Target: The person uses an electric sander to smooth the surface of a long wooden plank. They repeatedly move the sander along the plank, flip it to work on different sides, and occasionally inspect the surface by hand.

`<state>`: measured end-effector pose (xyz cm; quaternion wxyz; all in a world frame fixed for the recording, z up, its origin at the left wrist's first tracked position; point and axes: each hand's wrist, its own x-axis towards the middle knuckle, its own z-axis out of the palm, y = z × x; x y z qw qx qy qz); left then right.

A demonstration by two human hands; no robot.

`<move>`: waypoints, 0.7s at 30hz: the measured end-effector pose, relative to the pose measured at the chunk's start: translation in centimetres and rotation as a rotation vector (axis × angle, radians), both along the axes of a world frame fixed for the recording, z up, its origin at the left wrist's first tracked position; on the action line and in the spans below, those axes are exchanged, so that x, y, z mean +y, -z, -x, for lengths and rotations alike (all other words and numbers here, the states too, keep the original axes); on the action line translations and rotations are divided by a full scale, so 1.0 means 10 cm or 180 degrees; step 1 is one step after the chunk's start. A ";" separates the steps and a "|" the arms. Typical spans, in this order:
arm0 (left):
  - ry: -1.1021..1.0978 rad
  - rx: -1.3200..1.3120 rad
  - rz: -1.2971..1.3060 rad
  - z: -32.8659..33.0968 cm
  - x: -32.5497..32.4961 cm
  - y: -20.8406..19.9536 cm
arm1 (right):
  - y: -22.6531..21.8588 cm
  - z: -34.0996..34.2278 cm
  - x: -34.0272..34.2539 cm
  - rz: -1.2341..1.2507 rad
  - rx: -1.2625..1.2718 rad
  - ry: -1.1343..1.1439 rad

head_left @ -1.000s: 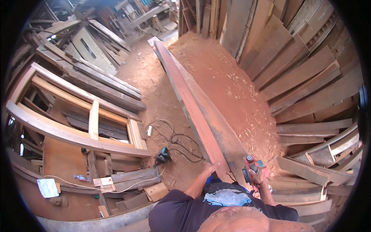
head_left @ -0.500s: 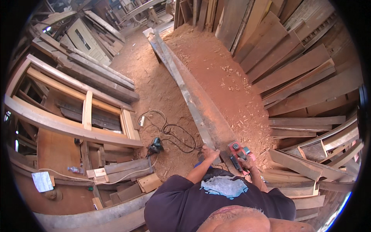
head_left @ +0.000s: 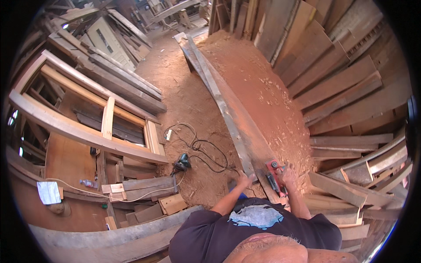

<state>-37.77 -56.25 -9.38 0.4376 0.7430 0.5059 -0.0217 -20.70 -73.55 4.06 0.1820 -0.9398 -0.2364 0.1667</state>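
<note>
A red electric planer (head_left: 272,165) with a black handle rests on the near end of a long wide plank (head_left: 239,118). My right hand (head_left: 288,176) is closed around the planer's right side, covering its teal part, and is off the handle. My left hand (head_left: 245,179) is at the near end of the grey, narrow board (head_left: 232,136) along the plank's left edge. Its thumb is apart from the other fingers, which reach toward the board's end. Whether they touch it is hard to make out.
On the left, a teal and black power tool (head_left: 182,163) sits by a looped dark cable (head_left: 204,143). Behind it is a wooden window frame (head_left: 87,127). Boards (head_left: 315,65) lean along the right. Wood shavings (head_left: 274,92) cover the floor.
My right hand has moved from the planer's handle to its right side. My left hand has shifted slightly back from the top of the board's end. The whole view has turned a little.
</note>
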 end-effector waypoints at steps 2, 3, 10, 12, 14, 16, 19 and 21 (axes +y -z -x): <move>0.0486 -0.0380 0.0023 0.22 0.04 0.10 | 0.03 0.04 0.33 -0.0261 0.0282 -0.0358; 0.0714 0.0143 0.0495 0.23 0.08 -0.01 | 0.03 0.02 0.51 -0.0350 0.0417 -0.0538; -0.0156 -0.0102 0.0538 1.32 1.37 0.15 | 0.58 0.41 1.61 0.0264 0.1024 -0.0588; -0.1414 -0.0250 0.0528 1.67 1.70 -0.14 | 0.58 0.42 1.73 0.0552 0.0820 -0.0265; -0.3129 -0.1435 0.0399 3.16 1.95 0.18 | 0.60 0.78 1.93 0.0426 0.1061 -0.0719; -0.4556 -0.3096 -0.0160 3.00 2.48 -0.37 | 0.82 0.42 1.97 0.0399 0.0714 -0.0511; -0.4839 -0.4722 -0.1845 4.23 2.38 -0.84 | 0.88 0.55 1.85 0.0359 0.0595 -0.0557; -0.5165 -0.4417 -0.1843 5.19 2.03 -1.10 | 0.93 0.60 1.88 0.0112 0.0392 -0.0643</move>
